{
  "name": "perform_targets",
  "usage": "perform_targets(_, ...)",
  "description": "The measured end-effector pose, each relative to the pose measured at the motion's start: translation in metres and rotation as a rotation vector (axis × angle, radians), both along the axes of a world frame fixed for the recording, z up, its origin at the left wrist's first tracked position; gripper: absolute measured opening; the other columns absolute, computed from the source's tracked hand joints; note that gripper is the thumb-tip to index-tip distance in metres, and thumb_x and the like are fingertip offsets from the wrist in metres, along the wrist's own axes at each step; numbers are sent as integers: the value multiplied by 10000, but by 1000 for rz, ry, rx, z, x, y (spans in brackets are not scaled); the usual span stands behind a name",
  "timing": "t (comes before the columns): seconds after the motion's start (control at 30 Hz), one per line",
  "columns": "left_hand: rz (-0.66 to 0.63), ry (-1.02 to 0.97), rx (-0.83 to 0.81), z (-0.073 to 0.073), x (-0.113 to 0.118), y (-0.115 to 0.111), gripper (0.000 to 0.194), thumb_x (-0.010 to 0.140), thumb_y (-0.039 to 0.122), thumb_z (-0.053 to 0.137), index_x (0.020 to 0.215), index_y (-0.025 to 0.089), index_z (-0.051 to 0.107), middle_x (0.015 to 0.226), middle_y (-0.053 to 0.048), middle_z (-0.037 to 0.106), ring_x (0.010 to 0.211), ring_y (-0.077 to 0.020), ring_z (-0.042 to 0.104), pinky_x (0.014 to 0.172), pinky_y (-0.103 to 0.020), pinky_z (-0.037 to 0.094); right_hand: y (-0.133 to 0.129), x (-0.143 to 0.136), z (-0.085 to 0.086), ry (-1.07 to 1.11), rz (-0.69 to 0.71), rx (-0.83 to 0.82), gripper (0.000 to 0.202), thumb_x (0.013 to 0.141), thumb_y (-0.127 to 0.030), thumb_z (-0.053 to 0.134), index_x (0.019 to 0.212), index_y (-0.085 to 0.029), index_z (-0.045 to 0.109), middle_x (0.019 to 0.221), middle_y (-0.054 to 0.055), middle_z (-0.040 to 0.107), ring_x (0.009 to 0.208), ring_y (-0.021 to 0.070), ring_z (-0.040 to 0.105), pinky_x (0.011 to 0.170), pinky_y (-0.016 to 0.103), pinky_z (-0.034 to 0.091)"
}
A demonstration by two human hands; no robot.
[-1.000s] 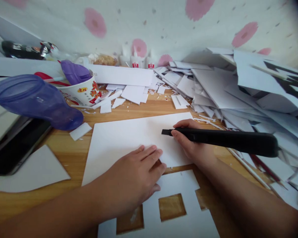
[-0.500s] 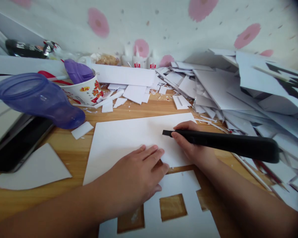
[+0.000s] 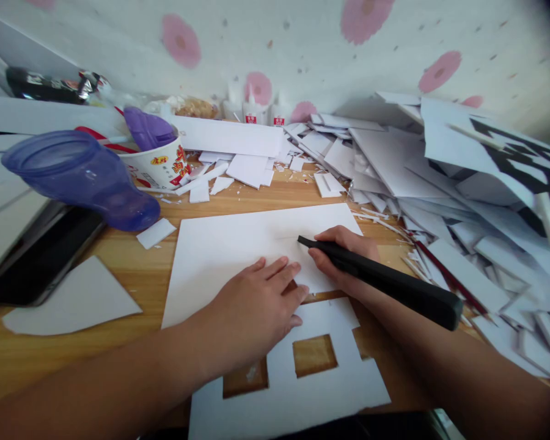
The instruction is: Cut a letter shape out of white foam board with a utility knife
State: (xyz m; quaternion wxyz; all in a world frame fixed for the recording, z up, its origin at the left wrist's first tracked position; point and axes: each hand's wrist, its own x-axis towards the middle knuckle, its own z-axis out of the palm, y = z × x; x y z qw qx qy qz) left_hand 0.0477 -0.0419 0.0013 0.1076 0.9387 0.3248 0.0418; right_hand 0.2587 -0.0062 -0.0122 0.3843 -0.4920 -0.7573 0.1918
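Observation:
A white foam board [image 3: 220,244] lies flat on the wooden table. My left hand [image 3: 261,305] rests on its lower edge with the fingers spread, holding it down. Closed around a black utility knife [image 3: 385,275], my right hand [image 3: 348,250] sits on the board's right part. The knife's nose touches or nearly touches the surface, at the end of a thin line; its blade hardly shows. Nearer to me is a second white board [image 3: 279,391] with square cut-outs, partly under my left hand and forearm.
Many white offcuts [image 3: 385,159] pile up on the right, with a dark red pencil [image 3: 453,278] among them. On the left are a blue boot-shaped container [image 3: 87,177], a paper tub [image 3: 158,165] and a black phone [image 3: 46,253]. Glue bottles [image 3: 252,112] stand at the back.
The knife's rear end has swung down and toward me, while its nose stays near the same spot. A thin line now shows left of the nose. My left hand stays on the board.

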Motion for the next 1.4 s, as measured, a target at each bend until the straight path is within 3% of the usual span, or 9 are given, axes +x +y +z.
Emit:
perform_targets(0.53,-1,-14,21,0,2,0,298,906,323,554,1177,232,637,1366,-126,541,1278,-330,488,1014,-564,415,-14,5,-4,-105,34,96,104,796,-285,669,827,-243,579,677,-18,620,580,138,573,553,264,450)
perform_targets(1.4,-28,3,97,0,2,0,321,934,324,505,1214,231,632,1336,-115,570,1248,-318,519,1004,-526,439,-78,43,-4,-97,25,139,249,804,-177,662,1021,-268,578,767,18,680,642,177,652,552,310,516)
